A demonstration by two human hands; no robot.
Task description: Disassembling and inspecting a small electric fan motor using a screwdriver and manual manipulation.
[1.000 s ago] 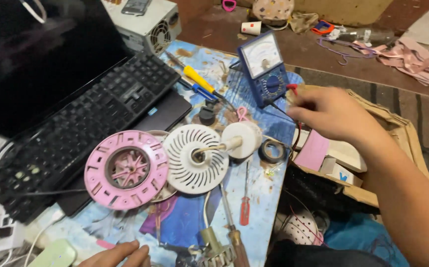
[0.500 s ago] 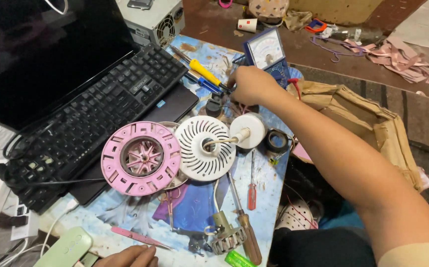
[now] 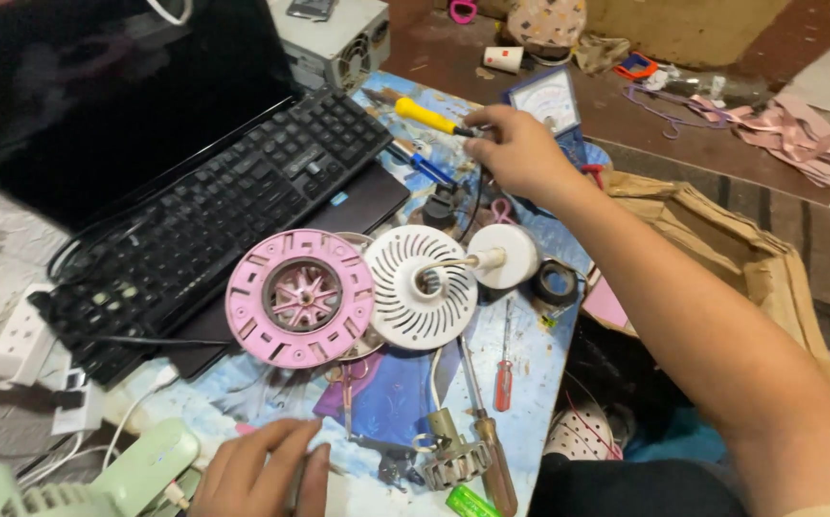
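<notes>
My right hand (image 3: 522,153) reaches across the table and is closed on the dark front end of a yellow-handled tool (image 3: 423,114), just left of a blue analogue meter (image 3: 551,100). The tool's yellow handle points away to the left, over the blue pens (image 3: 422,165). My left hand (image 3: 262,471) rests on the table's near edge with its fingers bent, beside a pale green fan part (image 3: 142,469). Whether it holds anything is hidden. Between the hands lie a pink slotted disc (image 3: 300,298), a white slotted disc (image 3: 422,287) and a white round cap (image 3: 505,255).
A black keyboard (image 3: 214,206) and a dark screen (image 3: 99,96) fill the left. A tape roll (image 3: 557,282), a red screwdriver (image 3: 503,371) and a brown-handled screwdriver (image 3: 493,458) lie at the right edge. A cardboard box (image 3: 721,239) stands beside the table and a white power strip (image 3: 15,335) at the left.
My right hand has moved left from the meter to the yellow-handled tool and closed on it. My left hand has come further into view at the bottom edge.
</notes>
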